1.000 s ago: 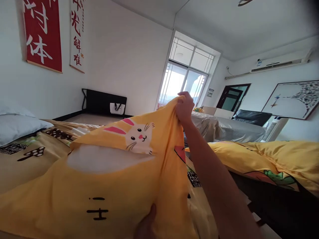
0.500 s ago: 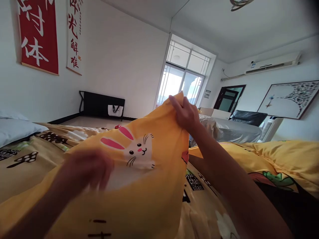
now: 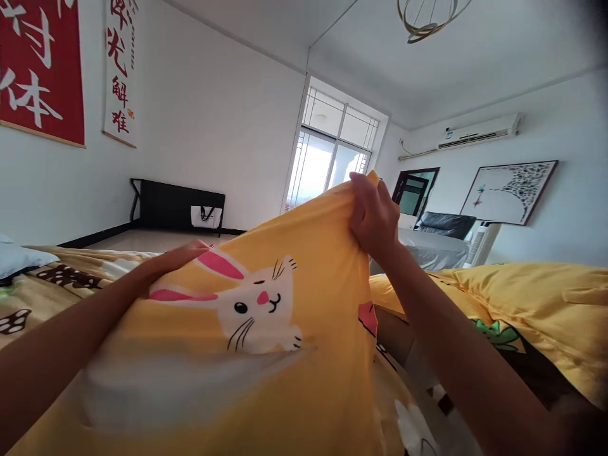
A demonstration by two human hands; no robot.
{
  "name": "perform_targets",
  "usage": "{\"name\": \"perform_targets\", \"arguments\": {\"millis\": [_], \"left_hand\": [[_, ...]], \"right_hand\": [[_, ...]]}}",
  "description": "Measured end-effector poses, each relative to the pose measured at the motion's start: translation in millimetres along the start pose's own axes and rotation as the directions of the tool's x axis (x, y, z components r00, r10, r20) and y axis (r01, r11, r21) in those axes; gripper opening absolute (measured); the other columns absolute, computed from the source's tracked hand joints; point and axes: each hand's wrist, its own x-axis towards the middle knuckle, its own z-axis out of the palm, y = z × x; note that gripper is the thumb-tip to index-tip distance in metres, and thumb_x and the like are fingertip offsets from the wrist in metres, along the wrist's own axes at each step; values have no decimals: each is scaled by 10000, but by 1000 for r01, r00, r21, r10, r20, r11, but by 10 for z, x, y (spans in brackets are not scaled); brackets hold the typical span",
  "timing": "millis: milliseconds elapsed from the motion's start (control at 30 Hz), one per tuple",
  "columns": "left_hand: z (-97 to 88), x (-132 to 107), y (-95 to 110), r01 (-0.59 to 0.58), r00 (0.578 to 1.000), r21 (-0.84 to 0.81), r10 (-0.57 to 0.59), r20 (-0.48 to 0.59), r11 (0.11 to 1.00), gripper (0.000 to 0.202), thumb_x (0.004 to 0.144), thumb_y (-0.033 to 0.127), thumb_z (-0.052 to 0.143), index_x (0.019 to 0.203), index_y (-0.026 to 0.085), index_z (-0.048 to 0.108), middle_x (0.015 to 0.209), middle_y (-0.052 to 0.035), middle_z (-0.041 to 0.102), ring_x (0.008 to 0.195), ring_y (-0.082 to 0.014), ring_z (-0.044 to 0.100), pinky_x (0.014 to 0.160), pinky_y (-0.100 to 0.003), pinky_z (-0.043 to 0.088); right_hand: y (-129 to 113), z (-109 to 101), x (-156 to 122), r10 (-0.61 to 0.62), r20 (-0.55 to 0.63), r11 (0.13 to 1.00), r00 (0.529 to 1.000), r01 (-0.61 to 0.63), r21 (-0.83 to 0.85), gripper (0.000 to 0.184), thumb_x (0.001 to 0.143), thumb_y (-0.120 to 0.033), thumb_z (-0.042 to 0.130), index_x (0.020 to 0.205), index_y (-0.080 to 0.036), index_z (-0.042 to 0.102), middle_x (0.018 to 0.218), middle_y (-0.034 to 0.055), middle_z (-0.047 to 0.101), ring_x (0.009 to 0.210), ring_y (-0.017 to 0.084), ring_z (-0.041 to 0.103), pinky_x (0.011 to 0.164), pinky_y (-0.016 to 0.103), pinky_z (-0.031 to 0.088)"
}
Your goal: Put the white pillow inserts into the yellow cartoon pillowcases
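Note:
A yellow pillowcase with a white rabbit print [image 3: 266, 316] fills the middle of the view, lifted up over the bed. My right hand [image 3: 373, 212] is closed on its upper corner and holds it high. My left hand [image 3: 175, 258] reaches along the far left edge of the pillowcase, fingers stretched out and lying on the fabric near the rabbit's pink ears. Whether those fingers grip the cloth is hidden behind the edge.
A bed with a patterned yellow-brown sheet [image 3: 28, 291] and a pale pillow [image 3: 19, 258] lies at left. A yellow quilt [image 3: 536, 304] is heaped at right. Beyond stand a black low table [image 3: 178, 206], a window door [image 3: 323, 164], a covered sofa [image 3: 434, 250].
My left hand has gone from the lower edge up and forward to the pillowcase's far left edge. My right hand has moved right, keeping the corner raised. The view tilted upward.

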Motion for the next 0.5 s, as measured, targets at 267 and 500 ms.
{"name": "perform_targets", "arguments": {"millis": [267,500], "left_hand": [[-847,14,656,-9,861,766,395,-322,643,486,806,409,328,679,17,585,531,56,363,768,-156,573,782,-261,348],[-929,-335,480,167,921,897,259,-290,408,702,813,697,351,966,56,590,556,36,454,779,-262,628,779,-314,418]], "right_hand": [[-96,496,-75,409,-41,875,912,-379,302,310,829,-210,379,1109,-201,512,892,49,570,783,181,561,725,348,447],[-240,589,41,424,-105,876,900,-378,299,455,861,-181,273,1303,-207,375,1110,102,553,961,225,566,796,380,427]]}}
